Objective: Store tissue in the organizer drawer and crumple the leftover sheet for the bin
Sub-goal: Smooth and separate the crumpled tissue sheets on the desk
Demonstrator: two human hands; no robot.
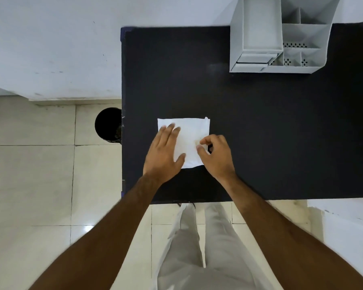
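A white square tissue (pixel 192 130) lies flat on the black table (pixel 270 132), near its front left part. My left hand (pixel 165 153) rests flat on the tissue's left half, fingers spread. My right hand (pixel 215 155) sits at the tissue's right edge, with thumb and forefinger pinching the edge of the sheet. A grey organizer (pixel 279 38) stands at the table's far right; its small drawers (pixel 254 60) face me at the lower left of the unit and look pushed in.
A black round bin (pixel 107 124) stands on the tiled floor just left of the table's edge. A white wall runs behind the table. My legs in pale trousers are below the table's front edge.
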